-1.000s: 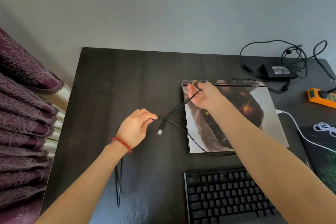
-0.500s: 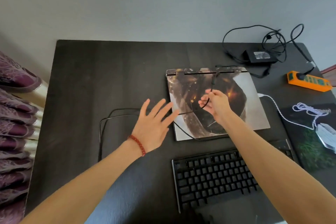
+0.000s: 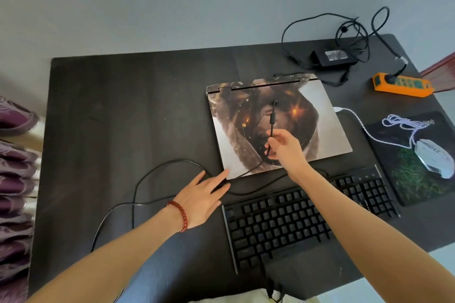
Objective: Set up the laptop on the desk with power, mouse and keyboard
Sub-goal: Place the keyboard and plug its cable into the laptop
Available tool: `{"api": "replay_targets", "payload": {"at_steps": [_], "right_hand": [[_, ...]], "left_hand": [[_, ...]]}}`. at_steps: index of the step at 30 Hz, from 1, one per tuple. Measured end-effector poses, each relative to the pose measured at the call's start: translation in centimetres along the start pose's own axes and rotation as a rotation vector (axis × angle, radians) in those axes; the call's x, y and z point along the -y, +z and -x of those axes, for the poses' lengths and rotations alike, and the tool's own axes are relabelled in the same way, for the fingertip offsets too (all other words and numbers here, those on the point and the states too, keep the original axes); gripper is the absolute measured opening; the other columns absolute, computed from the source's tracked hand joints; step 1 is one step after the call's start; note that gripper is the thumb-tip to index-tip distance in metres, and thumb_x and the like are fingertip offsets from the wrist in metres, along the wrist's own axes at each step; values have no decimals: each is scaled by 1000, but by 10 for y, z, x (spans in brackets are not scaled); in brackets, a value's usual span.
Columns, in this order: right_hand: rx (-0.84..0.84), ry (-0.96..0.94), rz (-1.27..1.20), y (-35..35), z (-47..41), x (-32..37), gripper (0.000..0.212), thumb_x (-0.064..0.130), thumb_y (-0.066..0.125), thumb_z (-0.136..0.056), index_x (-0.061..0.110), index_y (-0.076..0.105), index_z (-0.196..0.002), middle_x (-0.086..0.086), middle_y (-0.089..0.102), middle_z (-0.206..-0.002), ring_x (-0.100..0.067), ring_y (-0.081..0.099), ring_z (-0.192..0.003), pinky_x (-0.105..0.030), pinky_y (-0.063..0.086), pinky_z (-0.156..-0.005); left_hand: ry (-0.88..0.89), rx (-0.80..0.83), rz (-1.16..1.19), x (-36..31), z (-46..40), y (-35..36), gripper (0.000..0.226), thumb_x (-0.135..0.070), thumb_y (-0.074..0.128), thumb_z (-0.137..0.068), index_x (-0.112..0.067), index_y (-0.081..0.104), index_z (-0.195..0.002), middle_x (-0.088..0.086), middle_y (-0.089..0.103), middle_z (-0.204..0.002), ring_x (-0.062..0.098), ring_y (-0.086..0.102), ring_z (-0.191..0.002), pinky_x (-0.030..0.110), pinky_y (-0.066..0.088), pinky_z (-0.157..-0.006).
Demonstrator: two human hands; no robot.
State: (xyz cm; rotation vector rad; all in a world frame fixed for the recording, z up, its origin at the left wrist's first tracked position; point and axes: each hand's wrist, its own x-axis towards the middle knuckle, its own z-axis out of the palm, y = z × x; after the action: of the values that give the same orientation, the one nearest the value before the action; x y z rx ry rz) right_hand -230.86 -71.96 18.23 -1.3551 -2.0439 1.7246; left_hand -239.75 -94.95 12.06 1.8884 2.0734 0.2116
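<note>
Black cable [image 3: 170,162] is the matter in hand: the right hand [image 3: 285,152] pinches its plug end between thumb and forefinger, fingers [image 3: 273,141] clamped on the cord just below the moulded bulge, so the plug stands up over the closed lid of the laptop [image 3: 278,125]. The rest of that cable loops across the dark worktop [image 3: 123,106] to the left and passes under the left hand [image 3: 202,194], which lies flat with its fingers apart, holding nothing, its tips at the laptop's near left corner. The cable seems to belong to the keyboard [image 3: 307,214], which sits at the near edge just in front of the laptop, so the step looks to be connecting the keyboard. The mouse [image 3: 433,157] rests on its mat [image 3: 418,179] to the right, its white cord [image 3: 354,118] running to the laptop's right side. The power brick [image 3: 334,56] lies behind the laptop with its leads tangled, and a plug is in the orange power strip [image 3: 403,83]; whether the laptop end is seated cannot be told. Next, the plug needs turning to face a side port, one not visible from here, then a straight push, with the left hand free to steady the laptop.
</note>
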Motion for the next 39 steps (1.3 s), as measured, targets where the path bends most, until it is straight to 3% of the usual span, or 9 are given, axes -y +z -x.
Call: {"api": "replay_targets", "payload": {"at_steps": [2,6,8,12,15,19,24,29,39], "right_hand": [[54,-18,14,5,6,0,19,2,45,-93,12,55,-106,-2,58,-74,-11,56,-64,-14,51,-56],[178,-89,59,20,13,3,16,-1,49,-90,6,58,-100,-3,60,-70,-7,56,-58,-14,49,-55],[217,-127,80,32,13,5,15,-3,52,-87,7,62,-92,-3,60,-68,1,55,-53,-11,48,-55],[326,-175,158,62,15,7,13,0,60,-83,7,68,-89,1,65,-74,4,59,-60,-11,48,-67],[399,-206,310,78,15,6,13,8,62,-82,10,70,-92,2,68,-80,11,59,-64,-3,42,-70],[427,-304,486,82,10,9,20,21,58,-88,18,69,-103,9,68,-100,11,54,-84,1,34,-79],[46,-433,735,76,-19,8,33,8,49,-88,9,58,-121,-10,57,-124,-27,47,-119,-40,36,-104],[-5,-414,986,83,-41,-5,45,16,41,-92,16,40,-137,-8,34,-148,-25,24,-139,-50,12,-115],[-167,-478,1056,99,-42,-27,51,27,24,-89,17,41,-136,-9,39,-146,-27,30,-138,-52,14,-114]], "left_hand": [[-78,9,264,6,3,-2,34,-24,44,-94,-22,54,-126,-2,14,-155,13,45,-127,29,21,-114],[-527,-287,827,13,-14,-38,20,-9,55,-87,-16,70,-76,0,63,-121,12,57,-110,21,40,-94],[-722,-404,1120,22,-32,-65,21,-10,50,-90,-15,68,-82,3,68,-103,18,61,-106,24,43,-92],[-923,-412,1790,49,-63,-107,33,-34,32,-98,-11,44,-119,11,62,-112,27,61,-101,39,46,-92],[-950,-656,2075,65,-71,-125,20,-27,36,-99,-9,45,-99,10,59,-83,14,59,-58,27,51,-57],[-970,-671,1639,79,-67,-116,19,-17,38,-98,-15,54,-108,2,43,-62,1,28,-30,13,25,-33],[-829,-438,941,88,-54,-81,23,-13,43,-94,-8,53,-114,1,66,-72,11,54,-68,22,36,-62],[-772,-365,806,83,-56,-47,22,-12,61,-85,-8,59,-106,5,61,-96,20,57,-94,13,35,-78],[-650,-433,535,76,-71,-13,27,-14,61,-84,-11,65,-111,11,60,-100,26,56,-95,33,36,-91]]}}
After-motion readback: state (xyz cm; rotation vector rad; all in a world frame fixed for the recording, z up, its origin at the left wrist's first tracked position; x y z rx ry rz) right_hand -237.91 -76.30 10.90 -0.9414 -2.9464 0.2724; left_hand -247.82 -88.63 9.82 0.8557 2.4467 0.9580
